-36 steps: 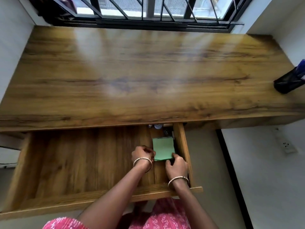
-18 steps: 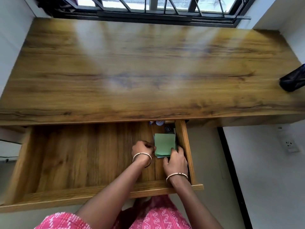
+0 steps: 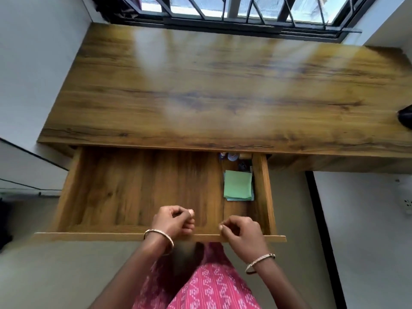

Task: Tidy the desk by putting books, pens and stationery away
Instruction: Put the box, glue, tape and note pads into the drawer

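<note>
A wooden drawer (image 3: 138, 192) stands pulled out under the desk top (image 3: 223, 90). In its narrow right compartment lies a stack of green sticky notes (image 3: 238, 185), with several small stationery items (image 3: 233, 157) behind it at the back. My left hand (image 3: 173, 221) hovers over the drawer's front edge with its fingers curled and nothing in them. My right hand (image 3: 243, 234) is beside it, over the front panel, also curled and holding nothing. Both hands are well clear of the notes.
A black object (image 3: 405, 118) sits at the desk's far right edge, mostly cut off. A barred window (image 3: 234, 12) runs behind the desk. A white wall socket (image 3: 408, 204) is at the right. My pink patterned clothing (image 3: 211, 286) is below the drawer.
Both hands have let go of the green notes and pulled back to the drawer's front edge. The notes now lie alone in the right compartment. The camera has moved left and tilted.
</note>
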Motion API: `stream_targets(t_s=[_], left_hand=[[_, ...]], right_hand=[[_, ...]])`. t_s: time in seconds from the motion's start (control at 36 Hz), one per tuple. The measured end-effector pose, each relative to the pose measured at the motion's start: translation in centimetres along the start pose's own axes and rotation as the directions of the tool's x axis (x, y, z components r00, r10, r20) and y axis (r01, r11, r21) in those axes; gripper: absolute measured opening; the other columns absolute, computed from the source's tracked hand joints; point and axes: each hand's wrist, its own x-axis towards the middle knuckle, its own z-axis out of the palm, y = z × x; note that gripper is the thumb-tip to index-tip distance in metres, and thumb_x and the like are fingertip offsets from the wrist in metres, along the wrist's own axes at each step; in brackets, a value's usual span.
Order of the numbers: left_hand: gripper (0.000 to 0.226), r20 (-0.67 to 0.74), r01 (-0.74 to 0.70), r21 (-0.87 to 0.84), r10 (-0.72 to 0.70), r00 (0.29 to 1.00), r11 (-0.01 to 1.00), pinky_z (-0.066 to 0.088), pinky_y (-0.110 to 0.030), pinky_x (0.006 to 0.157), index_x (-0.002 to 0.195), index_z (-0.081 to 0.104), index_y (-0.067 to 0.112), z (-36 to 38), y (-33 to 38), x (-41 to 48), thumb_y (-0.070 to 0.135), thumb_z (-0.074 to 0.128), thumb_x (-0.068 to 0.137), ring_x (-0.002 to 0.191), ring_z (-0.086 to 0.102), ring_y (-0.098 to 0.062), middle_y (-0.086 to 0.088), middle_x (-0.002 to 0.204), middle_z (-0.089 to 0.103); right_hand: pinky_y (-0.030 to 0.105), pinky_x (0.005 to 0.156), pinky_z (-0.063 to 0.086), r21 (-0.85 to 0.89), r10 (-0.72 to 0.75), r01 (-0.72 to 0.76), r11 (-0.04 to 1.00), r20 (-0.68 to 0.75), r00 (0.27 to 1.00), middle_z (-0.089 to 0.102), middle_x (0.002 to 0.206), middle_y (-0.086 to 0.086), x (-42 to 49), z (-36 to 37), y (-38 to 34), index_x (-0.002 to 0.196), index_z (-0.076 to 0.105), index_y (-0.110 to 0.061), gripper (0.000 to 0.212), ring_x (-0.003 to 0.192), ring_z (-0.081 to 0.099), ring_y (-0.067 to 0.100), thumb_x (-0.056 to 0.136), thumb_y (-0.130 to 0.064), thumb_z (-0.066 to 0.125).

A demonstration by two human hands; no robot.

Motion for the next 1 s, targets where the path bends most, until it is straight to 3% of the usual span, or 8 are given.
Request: stream_targets(t_s=[0.22,0.33,0.5,0.69,0.83,0.92,0.94,1.0], left_hand=[[0.025,0.054,0.234,0.104,-0.240,0.969,0.967,0.052,-0.023,0.044,0.079,0.066,-0.002,-5.2,-5.1,-2.5,0.016,0.058,0.094,0.053,0.063,-0.019,-0.015,0.067,0.066],[0.024,-0.002,0.235,-0.043,-0.235,0.972,0.971,0.041,-0.016,0.036,0.075,0.044,0.008,-5.9,-6.2,-2.1,0.004,0.048,0.098,0.059,0.043,-0.016,-0.009,0.070,0.043],[0.030,-0.034,0.111,-0.085,-0.114,0.993,0.990,0.049,-0.018,0.045,0.070,0.046,0.009,-6.5,-7.6,-1.7,-0.005,0.043,0.097,0.069,0.054,-0.016,-0.007,0.075,0.052],[0.017,0.001,-0.092,-0.028,0.092,0.996,0.995,0.038,-0.030,0.074,0.090,0.054,0.014,-6.3,-8.0,-0.3,0.001,0.045,0.095,0.073,0.042,-0.013,0.000,0.077,0.045],[0.020,-0.007,-0.126,-0.058,0.126,0.992,0.990,0.028,-0.023,0.057,0.097,0.056,0.007,-5.4,-5.9,1.6,-0.007,0.042,0.094,0.055,0.031,-0.007,0.019,0.047,0.040],[0.028,-0.016,-0.146,-0.082,0.145,0.989,0.986,0.040,-0.019,0.066,0.117,0.054,-0.002,-5.0,-4.4,2.8,-0.010,0.041,0.094,0.070,0.054,-0.006,0.012,0.072,0.064],[0.032,-0.018,-0.152,-0.092,0.151,0.988,0.984,0.047,-0.024,0.082,0.124,0.051,-0.006,-4.8,-3.9,3.1,-0.011,0.041,0.094,0.095,0.062,-0.011,0.001,0.097,0.070],[0.039,-0.038,-0.164,-0.091,0.162,0.986,0.982,0.032,-0.044,0.111,0.132,0.046,-0.009,-4.5,-3.1,3.9,-0.012,0.041,0.093,0.132,0.044,-0.035,-0.022,0.134,0.055]], right_hand=[[0.026,0.064,0.054,0.377,0.249,-0.345,0.859,0.281,0.927,0.069,0.071,0.003,-3.0,5.1,0.2,0.082,0.073,-0.005,0.012,0.065,0.064,0.011,0.088,-0.011,0.064],[0.020,0.062,0.050,0.602,0.367,-0.486,0.634,0.319,0.874,0.057,0.070,0.003,-3.4,7.5,-0.6,0.077,0.061,-0.005,0.014,0.067,0.057,0.010,0.090,0.000,0.059],[0.014,0.051,0.049,0.733,0.436,-0.450,0.510,0.230,0.870,0.047,0.070,0.008,-2.6,9.4,-1.4,0.070,0.050,-0.004,0.025,0.066,0.052,0.017,0.089,0.013,0.051],[0.038,0.094,0.052,0.845,0.412,-0.311,0.434,0.121,0.903,0.052,0.109,0.019,-0.9,9.9,-2.7,0.113,0.052,0.009,0.028,0.110,0.054,0.032,0.089,0.021,0.042],[0.046,0.103,0.045,0.891,0.405,-0.250,0.379,0.083,0.911,0.048,0.135,0.023,1.2,9.3,-2.7,0.141,0.031,0.009,0.054,0.124,0.052,0.037,0.090,0.019,0.043],[0.045,0.104,0.045,0.886,0.373,-0.246,0.392,0.091,0.923,0.048,0.137,0.022,2.7,8.6,-2.9,0.143,0.030,0.007,0.056,0.125,0.052,0.034,0.090,0.017,0.043],[0.044,0.104,0.045,0.883,0.357,-0.243,0.402,0.094,0.930,0.049,0.137,0.021,3.2,8.3,-3.0,0.143,0.031,0.007,0.055,0.125,0.052,0.033,0.090,0.017,0.044],[0.044,0.104,0.045,0.876,0.346,-0.238,0.419,0.088,0.934,0.049,0.137,0.020,4.3,7.8,-3.3,0.143,0.032,0.007,0.055,0.126,0.052,0.031,0.090,0.016,0.044]])
